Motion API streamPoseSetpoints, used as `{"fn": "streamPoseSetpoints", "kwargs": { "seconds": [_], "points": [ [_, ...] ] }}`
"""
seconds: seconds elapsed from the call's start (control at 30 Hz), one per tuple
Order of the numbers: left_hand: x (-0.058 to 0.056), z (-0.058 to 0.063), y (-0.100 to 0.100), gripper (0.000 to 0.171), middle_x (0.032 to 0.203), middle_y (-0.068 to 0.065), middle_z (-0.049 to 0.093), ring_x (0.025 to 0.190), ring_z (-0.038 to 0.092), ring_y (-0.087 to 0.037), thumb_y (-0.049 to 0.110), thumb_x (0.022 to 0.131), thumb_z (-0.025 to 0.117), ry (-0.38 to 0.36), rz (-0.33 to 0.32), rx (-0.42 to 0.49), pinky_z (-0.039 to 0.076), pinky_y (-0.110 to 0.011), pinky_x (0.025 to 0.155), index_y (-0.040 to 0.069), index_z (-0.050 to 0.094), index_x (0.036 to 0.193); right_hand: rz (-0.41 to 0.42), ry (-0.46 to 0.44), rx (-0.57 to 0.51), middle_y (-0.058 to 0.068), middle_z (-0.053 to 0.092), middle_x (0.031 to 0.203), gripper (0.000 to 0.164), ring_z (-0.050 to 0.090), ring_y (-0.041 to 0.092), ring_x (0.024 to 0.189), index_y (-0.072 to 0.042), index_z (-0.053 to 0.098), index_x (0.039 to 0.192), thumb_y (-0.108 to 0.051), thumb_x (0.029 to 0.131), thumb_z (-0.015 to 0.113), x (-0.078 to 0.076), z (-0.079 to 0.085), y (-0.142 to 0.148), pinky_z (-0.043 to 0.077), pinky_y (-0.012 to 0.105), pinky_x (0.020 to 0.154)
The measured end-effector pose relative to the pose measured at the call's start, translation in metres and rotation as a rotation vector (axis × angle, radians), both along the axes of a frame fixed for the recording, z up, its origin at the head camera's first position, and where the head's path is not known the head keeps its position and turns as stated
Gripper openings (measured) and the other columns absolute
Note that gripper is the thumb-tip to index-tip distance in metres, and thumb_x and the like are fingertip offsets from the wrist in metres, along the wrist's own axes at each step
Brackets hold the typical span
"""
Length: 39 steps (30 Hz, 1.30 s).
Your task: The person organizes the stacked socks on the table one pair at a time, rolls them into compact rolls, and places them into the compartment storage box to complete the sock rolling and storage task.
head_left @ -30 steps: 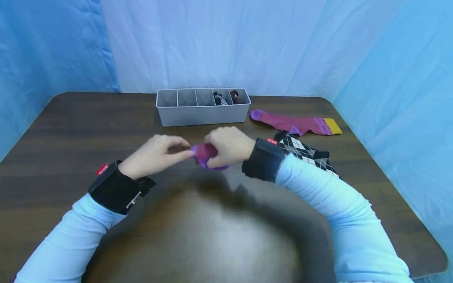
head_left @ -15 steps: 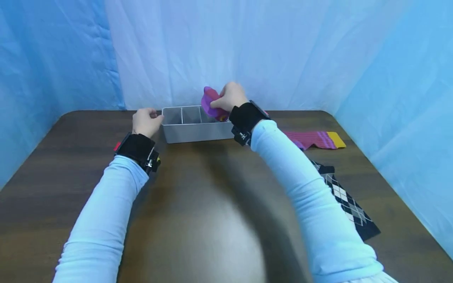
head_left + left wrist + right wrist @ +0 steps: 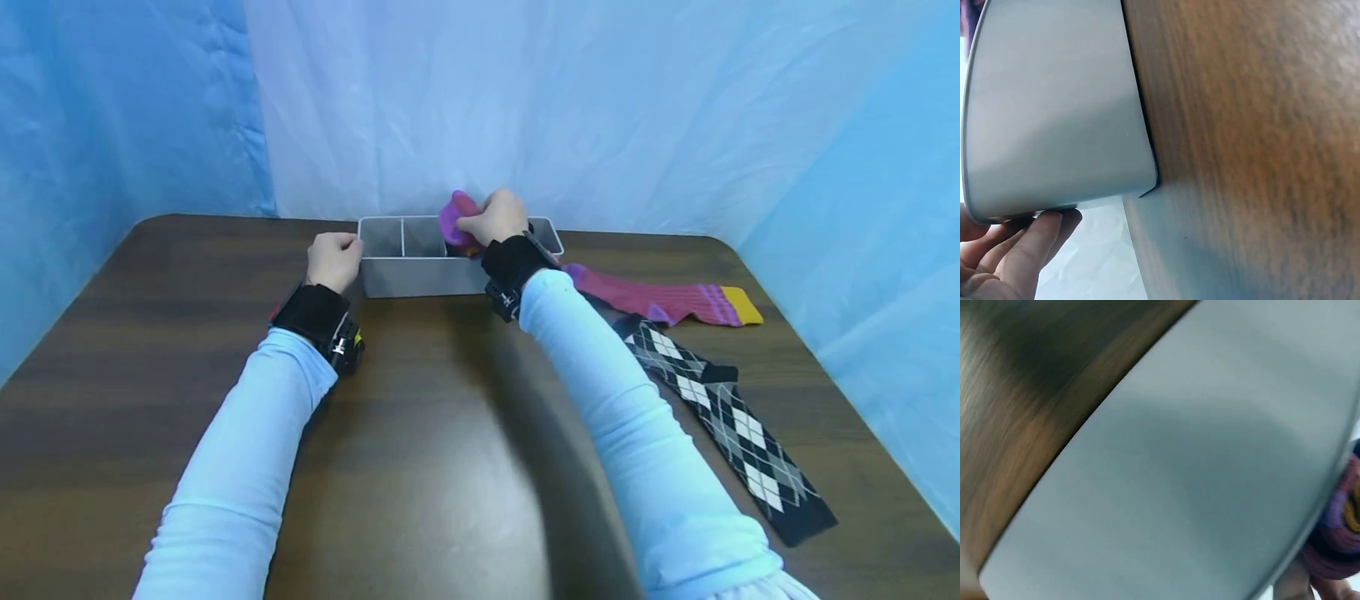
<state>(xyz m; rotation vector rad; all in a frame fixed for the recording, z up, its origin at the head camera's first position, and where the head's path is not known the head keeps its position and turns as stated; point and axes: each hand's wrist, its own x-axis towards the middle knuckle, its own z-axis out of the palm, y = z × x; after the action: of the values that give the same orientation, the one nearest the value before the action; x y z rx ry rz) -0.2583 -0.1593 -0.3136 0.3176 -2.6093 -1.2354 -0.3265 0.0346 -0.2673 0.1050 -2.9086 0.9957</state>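
A long grey divided organizer box stands at the back of the table. At its left end my left hand holds the box; in the left wrist view, its fingers press against the end wall just below the rim. Over the middle compartments my right hand pinches a rolled pink-and-purple sock, its lower part down inside the box. The right wrist view shows the sock roll, with a yellow patch, just beyond the box's rim. My right hand hides the compartments behind it.
To the right of the box lies a flat pink sock with a yellow cuff. A black, grey and white argyle sock stretches towards the front right, beside my right forearm. Blue and white cloth hangs behind the table.
Both hands have moved forward from mid-table to the box, the right one carrying the rolled sock. Over the last half second, the left hand has settled on the box's end.
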Motion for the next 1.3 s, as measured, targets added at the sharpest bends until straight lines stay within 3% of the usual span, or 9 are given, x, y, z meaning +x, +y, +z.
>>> {"fn": "streamPoseSetpoints", "kwargs": {
  "seconds": [0.27,0.47,0.53,0.63,0.8,0.9,1.07,1.23,1.3],
  "points": [
    [0.004,0.009,0.004,0.035,0.111,-0.018,0.056,0.099,0.051,-0.029,0.016,0.088,0.035,0.015,-0.002,0.004,0.038,-0.039,0.084,0.000,0.055,0.112,0.091,0.102,0.403,0.007,0.061,0.093,0.036,0.056,0.022,0.084,-0.007,0.059,0.096,-0.034,0.074,0.061,-0.003,0.000,-0.015,0.045,0.032,0.073],
    [0.006,0.012,0.005,0.034,0.105,-0.020,0.058,0.089,0.052,-0.028,0.015,0.088,0.035,0.026,0.015,0.004,0.039,-0.035,0.077,0.000,0.057,0.109,0.166,0.218,0.578,0.009,0.062,0.098,0.022,0.058,0.026,0.088,-0.007,0.062,0.097,-0.017,0.079,0.054,-0.001,-0.003,-0.028,0.047,0.038,0.073],
    [0.006,0.011,0.006,0.033,0.087,-0.018,0.060,0.074,0.050,-0.024,0.014,0.088,0.035,0.037,0.025,0.002,0.037,-0.030,0.067,-0.001,0.062,0.101,0.180,0.239,0.603,0.009,0.063,0.096,0.020,0.059,0.026,0.087,-0.007,0.063,0.096,-0.012,0.081,0.050,-0.001,-0.005,-0.031,0.048,0.038,0.071],
    [0.005,0.010,0.008,0.032,0.058,-0.009,0.048,0.057,0.039,-0.017,0.014,0.088,0.035,0.048,0.030,0.004,0.029,-0.026,0.057,-0.002,0.061,0.080,0.206,0.249,0.632,0.009,0.063,0.096,0.022,0.059,0.025,0.087,-0.007,0.064,0.096,-0.009,0.084,0.045,-0.001,-0.009,-0.031,0.048,0.038,0.070],
    [0.005,0.008,0.012,0.034,0.046,0.003,0.026,0.046,0.024,-0.012,0.013,0.087,0.035,0.059,0.026,0.007,0.021,-0.025,0.050,0.007,0.038,0.053,0.232,0.203,0.660,0.010,0.062,0.101,0.023,0.058,0.025,0.091,-0.006,0.062,0.099,-0.009,0.085,0.044,-0.001,-0.010,-0.028,0.048,0.038,0.072],
    [0.005,0.009,0.013,0.037,0.046,0.002,0.021,0.044,0.019,-0.012,0.012,0.087,0.034,0.069,0.022,-0.004,0.018,-0.025,0.048,0.011,0.027,0.051,0.241,0.172,0.657,0.010,0.061,0.102,0.023,0.058,0.026,0.092,-0.006,0.061,0.101,-0.009,0.085,0.044,-0.001,-0.010,-0.026,0.048,0.038,0.074],
    [0.007,0.008,0.016,0.037,0.046,0.002,0.019,0.043,0.016,-0.012,0.011,0.087,0.034,0.079,0.004,-0.015,0.017,-0.025,0.048,0.010,0.025,0.051,0.245,0.149,0.655,0.010,0.060,0.103,0.023,0.057,0.026,0.093,-0.006,0.060,0.102,-0.008,0.085,0.045,0.000,-0.011,-0.022,0.047,0.038,0.075],
    [0.007,0.006,0.018,0.034,0.046,0.003,0.026,0.046,0.025,-0.013,0.011,0.088,0.033,0.059,-0.020,-0.023,0.022,-0.025,0.053,0.002,0.047,0.058,0.244,0.134,0.636,0.010,0.061,0.101,0.023,0.058,0.025,0.091,-0.006,0.060,0.102,-0.009,0.084,0.046,0.000,-0.015,-0.018,0.047,0.037,0.074],
    [0.007,0.005,0.019,0.033,0.046,0.003,0.026,0.047,0.025,-0.014,0.012,0.088,0.033,0.049,-0.028,-0.022,0.023,-0.026,0.053,0.000,0.048,0.061,0.239,0.133,0.631,0.010,0.061,0.100,0.022,0.058,0.025,0.090,-0.006,0.060,0.101,-0.009,0.085,0.046,0.001,-0.017,-0.017,0.047,0.037,0.074]
  ]
}}
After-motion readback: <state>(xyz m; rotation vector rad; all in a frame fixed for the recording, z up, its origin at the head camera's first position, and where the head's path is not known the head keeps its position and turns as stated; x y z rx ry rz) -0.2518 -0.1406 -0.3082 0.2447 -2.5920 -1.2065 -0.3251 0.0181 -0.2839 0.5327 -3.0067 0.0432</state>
